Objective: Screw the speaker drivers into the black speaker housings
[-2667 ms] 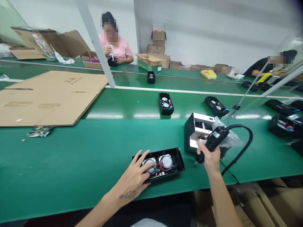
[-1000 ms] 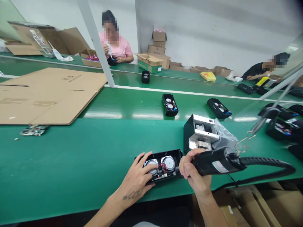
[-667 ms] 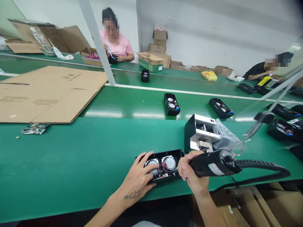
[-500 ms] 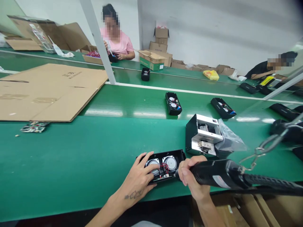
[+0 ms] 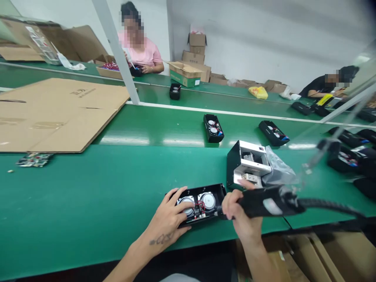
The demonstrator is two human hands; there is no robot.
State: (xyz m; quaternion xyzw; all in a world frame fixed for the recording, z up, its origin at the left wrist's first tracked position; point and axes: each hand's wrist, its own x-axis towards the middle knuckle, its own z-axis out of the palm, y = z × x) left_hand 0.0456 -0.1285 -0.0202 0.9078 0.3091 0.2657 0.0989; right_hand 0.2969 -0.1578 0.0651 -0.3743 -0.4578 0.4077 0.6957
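A black speaker housing (image 5: 218,192) lies open side up on the green bench, with two round speaker drivers (image 5: 208,201) and red and black wires inside. My left hand (image 5: 170,214) grips its left end, fingers reaching over the rim onto the left driver and thumb along the near side. In my right hand (image 5: 241,213) is a black electric screwdriver (image 5: 261,202), held nearly level with its tip at the housing's right end. The exact contact of the tip is hidden by dark parts and blur.
Just behind the screwdriver stands a silver and black screw feeder (image 5: 252,156) beside a clear plastic bag (image 5: 279,166). Flat cardboard (image 5: 58,117) covers the far left. More housings (image 5: 213,128) sit on the belt. Two people work across the line.
The rear of the screwdriver has swung upward and its cable and hanging hook have shifted. My left hand keeps its hold on the housing. The view has turned slightly right.
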